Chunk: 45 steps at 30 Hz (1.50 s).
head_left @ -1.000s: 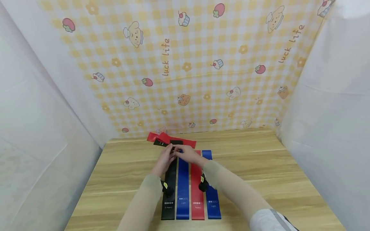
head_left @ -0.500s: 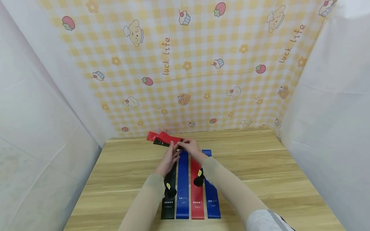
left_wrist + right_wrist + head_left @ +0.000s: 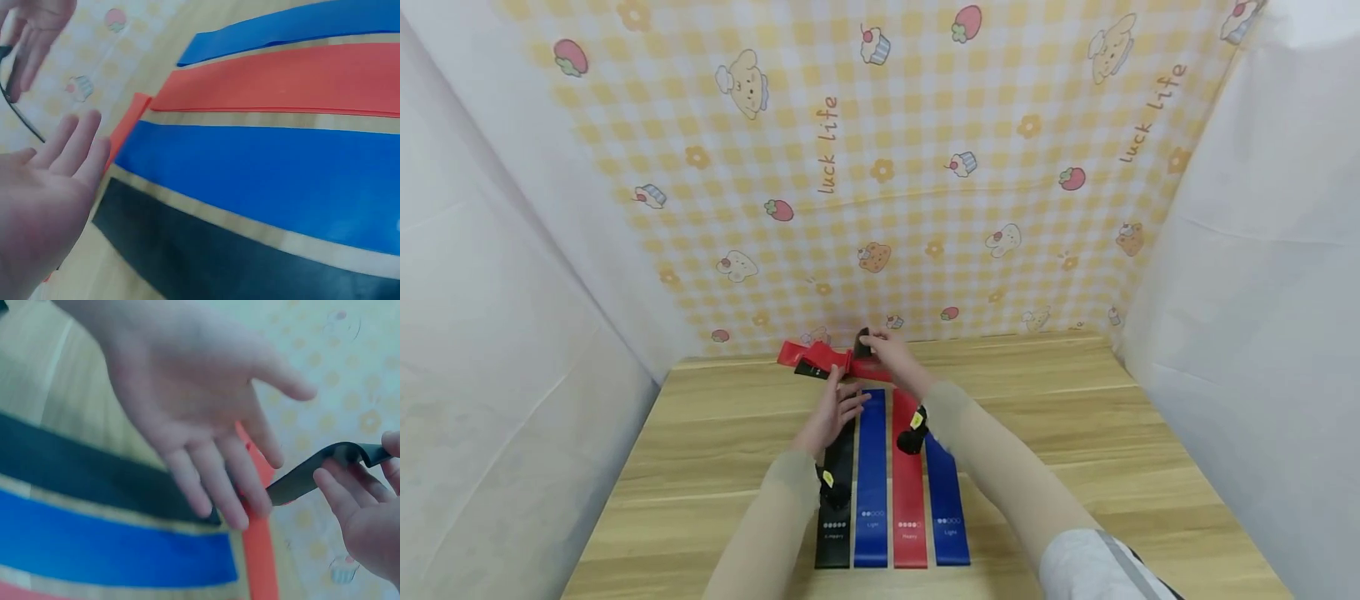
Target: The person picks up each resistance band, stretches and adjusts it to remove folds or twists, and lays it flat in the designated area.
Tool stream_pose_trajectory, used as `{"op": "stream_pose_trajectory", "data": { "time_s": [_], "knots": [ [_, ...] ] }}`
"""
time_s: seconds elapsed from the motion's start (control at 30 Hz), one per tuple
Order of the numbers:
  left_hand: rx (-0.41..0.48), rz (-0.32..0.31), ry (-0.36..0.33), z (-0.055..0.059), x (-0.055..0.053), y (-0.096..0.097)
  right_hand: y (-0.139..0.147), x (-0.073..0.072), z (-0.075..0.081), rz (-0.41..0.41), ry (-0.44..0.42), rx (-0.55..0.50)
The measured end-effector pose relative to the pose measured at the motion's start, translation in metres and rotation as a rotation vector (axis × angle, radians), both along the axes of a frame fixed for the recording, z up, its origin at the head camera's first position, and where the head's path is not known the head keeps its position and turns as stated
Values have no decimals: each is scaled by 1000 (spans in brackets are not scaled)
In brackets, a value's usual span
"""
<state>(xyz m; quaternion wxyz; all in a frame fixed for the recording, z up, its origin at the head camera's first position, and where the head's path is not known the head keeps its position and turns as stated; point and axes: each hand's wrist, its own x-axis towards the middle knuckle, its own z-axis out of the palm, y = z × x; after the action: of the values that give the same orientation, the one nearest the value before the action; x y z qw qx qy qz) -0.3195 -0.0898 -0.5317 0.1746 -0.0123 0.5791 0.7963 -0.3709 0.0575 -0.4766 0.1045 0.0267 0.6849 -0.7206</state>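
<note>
Holds a black resistance band (image 3: 862,345) in the right hand (image 3: 891,353), pinched between thumb and fingers — near the centre of the head view, just before the lower edge of the checked cloth backdrop (image 3: 925,217). In the right wrist view, at the right of the frame, bends this same band in an arch at the fingers, with the other end toward the middle of the frame.

Keeps the left hand (image 3: 837,410) free of any grasp, fingers spread and palm turned up, over the far ends of a black five-dot band (image 3: 833,546) and a blue Light band (image 3: 872,467). Cannot tell if the fingertips touch something.

Has also, in the lower centre of the head view, a red Heavy band (image 3: 910,500) and a second blue Light band (image 3: 949,517), all four flat and side by side on the wood-grain tabletop (image 3: 715,467).

Behind the left hand, shows a loose red band (image 3: 823,355) partly over a black piece (image 3: 809,368) — with a red strip (image 3: 871,369) below the right hand.
</note>
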Motion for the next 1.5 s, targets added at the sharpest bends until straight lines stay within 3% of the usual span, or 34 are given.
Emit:
{"op": "stream_pose_trajectory", "data": {
  "time_s": [0.1,0.17,0.37,0.53,0.83,0.97,1.2,1.37,1.5],
  "knots": [
    [74,-5,12,9,-2,-7,-9,3,15,58,-27,-91],
    [138,8,26,16,-3,-12,-15,6,22,83,-36,-95],
    [242,65,62,31,-8,-30,-27,18,28,155,-38,-171],
    [265,140,63,37,-10,-47,-31,24,29,174,-13,-264],
    [340,219,4,41,-10,-68,-26,35,31,206,50,-276],
    [367,249,-8,39,-8,-75,-17,40,27,207,69,-309],
    [366,276,-17,31,-2,-83,6,50,12,200,45,-259],
    [385,306,-49,25,5,-87,27,64,-9,190,29,-231],
    [408,323,-74,15,14,-89,41,78,-32,165,-37,-226]
  ]
}}
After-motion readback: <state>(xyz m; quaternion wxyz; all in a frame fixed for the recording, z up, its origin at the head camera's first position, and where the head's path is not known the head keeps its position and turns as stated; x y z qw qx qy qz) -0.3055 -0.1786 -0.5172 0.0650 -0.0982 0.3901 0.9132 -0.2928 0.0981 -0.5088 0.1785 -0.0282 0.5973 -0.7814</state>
